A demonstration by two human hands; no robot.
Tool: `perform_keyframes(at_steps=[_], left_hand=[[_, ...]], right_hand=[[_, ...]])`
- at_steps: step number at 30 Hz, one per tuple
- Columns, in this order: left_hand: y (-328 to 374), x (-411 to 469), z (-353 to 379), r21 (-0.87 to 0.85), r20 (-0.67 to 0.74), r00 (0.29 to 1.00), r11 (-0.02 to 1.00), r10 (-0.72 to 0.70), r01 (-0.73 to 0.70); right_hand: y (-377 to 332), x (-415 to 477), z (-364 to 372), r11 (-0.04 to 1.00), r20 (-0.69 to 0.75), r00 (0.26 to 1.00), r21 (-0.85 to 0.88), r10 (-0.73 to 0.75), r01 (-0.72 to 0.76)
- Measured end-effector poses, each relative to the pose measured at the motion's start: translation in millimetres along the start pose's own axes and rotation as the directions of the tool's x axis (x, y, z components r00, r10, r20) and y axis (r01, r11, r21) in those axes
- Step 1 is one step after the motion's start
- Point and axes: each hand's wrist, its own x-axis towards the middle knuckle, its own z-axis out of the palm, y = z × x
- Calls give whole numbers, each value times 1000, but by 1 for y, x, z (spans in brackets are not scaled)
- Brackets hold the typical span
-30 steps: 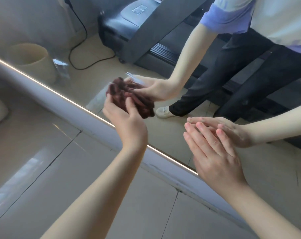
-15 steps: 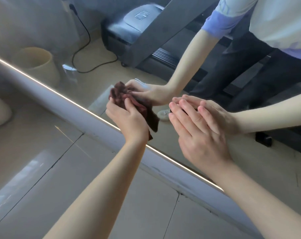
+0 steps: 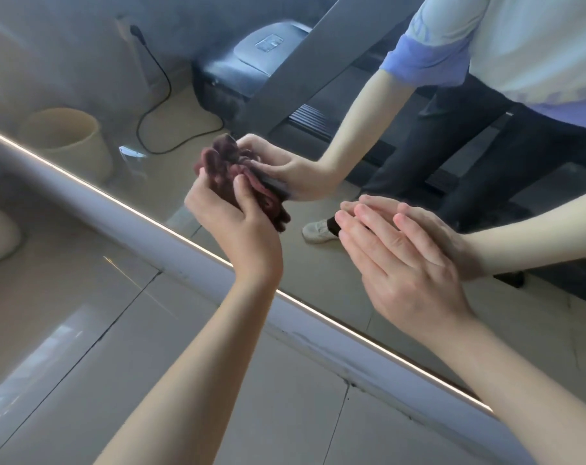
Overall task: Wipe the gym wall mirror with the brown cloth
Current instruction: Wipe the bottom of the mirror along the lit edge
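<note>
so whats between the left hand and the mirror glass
Only the bunched brown cloth: the left hand grips it and holds it against the mirror, as the head view shows.

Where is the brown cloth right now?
In the head view, left of centre, the brown cloth is bunched in the left hand against the wall mirror, with the flat right hand on the glass to its right.

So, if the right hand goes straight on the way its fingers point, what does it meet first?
The mirror: the fingertips of the right hand seem to meet their reflection there. Sliding along the glass, it would likely reach the brown cloth in the left hand next.
</note>
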Motion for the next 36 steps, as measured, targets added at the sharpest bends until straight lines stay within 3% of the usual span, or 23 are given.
perform_keyframes(at_steps=[5,10,12,16,18,20,22,23,25,27,29,31,34,36], left_hand=[[1,-28,-4,111,186,963,970,194,-217],[9,-11,4,28,18,999,999,35,-35],[10,-16,4,21,40,998,999,47,-48],[2,-42,-4,99,278,912,936,300,-338],[5,-35,-1,100,231,946,961,229,-257],[9,-10,5,97,8,998,993,-61,60],[7,10,4,44,-121,935,939,-333,340],[4,13,2,38,-103,933,936,-346,351],[11,-5,-1,67,2,986,983,-169,168],[12,-34,-2,65,131,991,998,-22,13],[9,-44,-1,66,167,986,997,17,-28],[8,-33,4,69,101,994,997,-45,38],[7,-14,9,-7,-20,959,959,-283,283],[19,-19,4,44,17,992,992,-122,122]], right_hand=[[-2,-2,2,999,0,1000,-32,17,-17],[-2,-1,3,999,-11,1000,-51,0,-1],[-2,-2,2,999,-7,1000,-47,9,-10],[-2,-2,1,1000,-1,1000,-15,15,-15],[-1,-2,0,1000,5,1000,-5,16,-16],[0,-1,-1,1000,16,1000,-9,9,-9],[0,-1,-2,1000,35,999,3,-4,4],[0,-2,-2,1000,40,999,8,-5,4],[0,-2,-1,1000,40,999,2,8,-8],[-1,-2,-1,1000,29,999,-7,18,-18],[-2,-2,0,1000,27,999,-12,25,-25],[-3,-1,0,1000,30,999,-19,24,-24],[-2,-2,0,1000,40,999,-23,4,-3],[-2,-2,-1,1000,33,999,-19,9,-9]])
